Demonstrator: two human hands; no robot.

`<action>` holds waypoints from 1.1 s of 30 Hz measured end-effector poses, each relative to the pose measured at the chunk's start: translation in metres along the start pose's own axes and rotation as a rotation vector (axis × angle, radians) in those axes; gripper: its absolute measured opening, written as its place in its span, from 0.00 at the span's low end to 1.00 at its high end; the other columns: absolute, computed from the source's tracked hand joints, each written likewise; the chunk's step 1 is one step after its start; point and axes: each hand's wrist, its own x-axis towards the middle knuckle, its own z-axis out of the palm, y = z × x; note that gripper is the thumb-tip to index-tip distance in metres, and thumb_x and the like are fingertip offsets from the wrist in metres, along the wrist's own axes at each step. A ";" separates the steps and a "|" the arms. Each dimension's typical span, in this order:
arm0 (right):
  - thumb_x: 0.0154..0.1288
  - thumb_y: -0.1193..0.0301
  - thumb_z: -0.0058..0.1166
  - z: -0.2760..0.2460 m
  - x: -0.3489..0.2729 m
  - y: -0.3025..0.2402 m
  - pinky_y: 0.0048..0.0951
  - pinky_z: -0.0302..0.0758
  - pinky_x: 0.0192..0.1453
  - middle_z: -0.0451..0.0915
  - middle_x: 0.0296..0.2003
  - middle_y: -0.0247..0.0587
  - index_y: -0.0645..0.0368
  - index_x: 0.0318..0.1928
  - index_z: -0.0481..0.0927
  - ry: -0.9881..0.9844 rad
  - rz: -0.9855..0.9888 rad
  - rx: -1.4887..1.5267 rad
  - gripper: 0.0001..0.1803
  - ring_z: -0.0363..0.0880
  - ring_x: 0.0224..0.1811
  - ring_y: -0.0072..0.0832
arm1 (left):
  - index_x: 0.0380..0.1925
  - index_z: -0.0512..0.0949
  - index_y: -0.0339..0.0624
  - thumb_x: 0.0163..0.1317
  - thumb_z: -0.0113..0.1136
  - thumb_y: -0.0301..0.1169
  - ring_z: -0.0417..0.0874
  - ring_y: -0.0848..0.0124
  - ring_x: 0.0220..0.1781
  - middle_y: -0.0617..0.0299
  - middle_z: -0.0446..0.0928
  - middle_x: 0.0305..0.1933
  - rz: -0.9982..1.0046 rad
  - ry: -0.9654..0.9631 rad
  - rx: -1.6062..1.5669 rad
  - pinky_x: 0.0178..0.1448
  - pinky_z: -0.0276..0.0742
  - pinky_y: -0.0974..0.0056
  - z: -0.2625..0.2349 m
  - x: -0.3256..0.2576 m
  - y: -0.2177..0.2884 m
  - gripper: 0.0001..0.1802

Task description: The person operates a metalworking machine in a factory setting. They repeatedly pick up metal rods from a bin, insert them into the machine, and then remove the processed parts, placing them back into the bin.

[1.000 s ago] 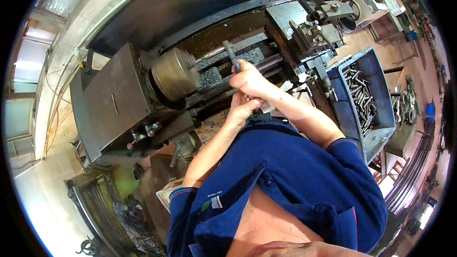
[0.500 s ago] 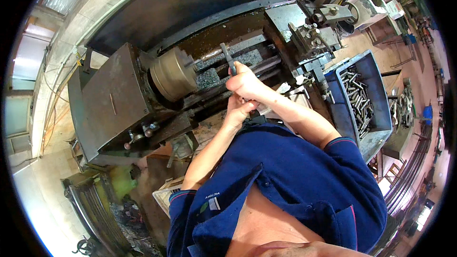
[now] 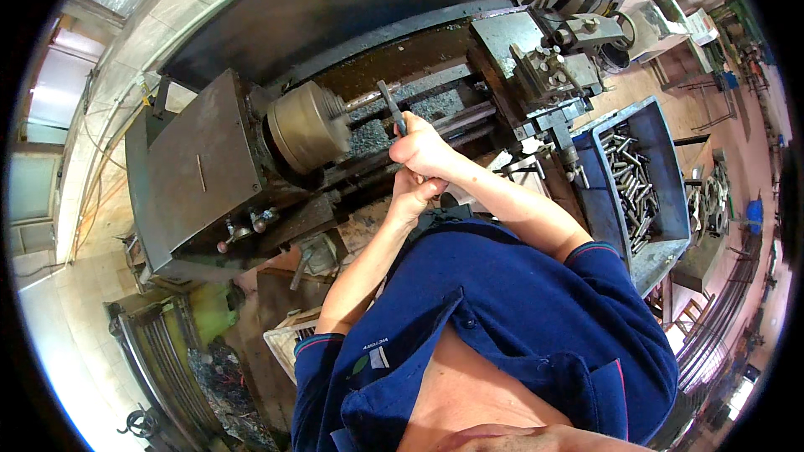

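My right hand (image 3: 419,146) is closed around a slim grey metal bar (image 3: 389,104). Its far end sticks up out of the fist toward the lathe chuck (image 3: 304,125), apart from it; the exact kind of bar I cannot make out. Just below, my left hand (image 3: 412,197) is closed with thumb and fingers together, close against the underside of the right hand. What the left fingers hold, if anything, is hidden. Both hands are over the near side of the lathe bed (image 3: 452,127), to the right of the chuck, whose jaws look blurred.
The headstock (image 3: 197,167) stands at left, with control levers (image 3: 251,226) on its near side. Metal chips (image 3: 435,105) lie in the bed. The tool post (image 3: 548,67) is at upper right. A blue bin (image 3: 670,192) of metal pins (image 3: 630,188) stands to my right.
Bar and right hand have shifted slightly left, and the bar leans a little more toward the chuck. My left hand stays close beneath. The whole view has moved slightly.
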 end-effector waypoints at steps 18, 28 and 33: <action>0.39 0.74 0.53 -0.014 -0.002 0.000 0.30 0.70 0.33 0.73 0.24 0.41 0.64 0.30 0.70 0.059 0.012 0.007 0.13 0.71 0.29 0.28 | 0.47 0.69 0.35 0.42 0.71 0.34 0.78 0.75 0.36 0.64 0.76 0.37 -0.052 -0.023 0.047 0.32 0.73 0.71 0.009 0.008 -0.002 0.32; 0.41 0.72 0.53 -0.013 -0.001 0.001 0.30 0.71 0.38 0.74 0.26 0.45 0.66 0.33 0.71 -0.018 0.043 0.012 0.16 0.73 0.32 0.31 | 0.43 0.72 0.33 0.45 0.66 0.30 0.78 0.74 0.32 0.62 0.78 0.34 0.078 0.016 0.063 0.30 0.73 0.71 0.009 0.008 -0.004 0.24; 0.41 0.70 0.55 -0.016 0.000 0.000 0.31 0.70 0.35 0.73 0.25 0.43 0.64 0.29 0.70 0.068 0.047 -0.032 0.14 0.72 0.30 0.30 | 0.40 0.73 0.37 0.43 0.68 0.39 0.78 0.75 0.34 0.65 0.77 0.32 -0.049 0.025 0.103 0.29 0.73 0.72 0.013 0.006 -0.004 0.26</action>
